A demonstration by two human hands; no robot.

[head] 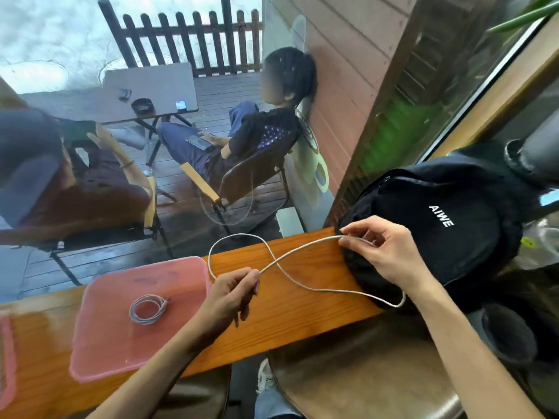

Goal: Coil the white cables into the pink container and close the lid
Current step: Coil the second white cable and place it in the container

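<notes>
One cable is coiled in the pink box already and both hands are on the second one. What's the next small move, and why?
Probably bring the right hand over to the left hand and lay the first loop there. The white cable is pinched by both hands but sprawls uncoiled over the wooden counter and black backpack, while the coiled cable already lies in the pink container.

I see one white cable [147, 309] already wound into a small flat coil on the floor of the open pink container [90, 303] (shallow, translucent). A second white cable [299, 285] crosses itself in a loose figure-eight above the surface.
</notes>
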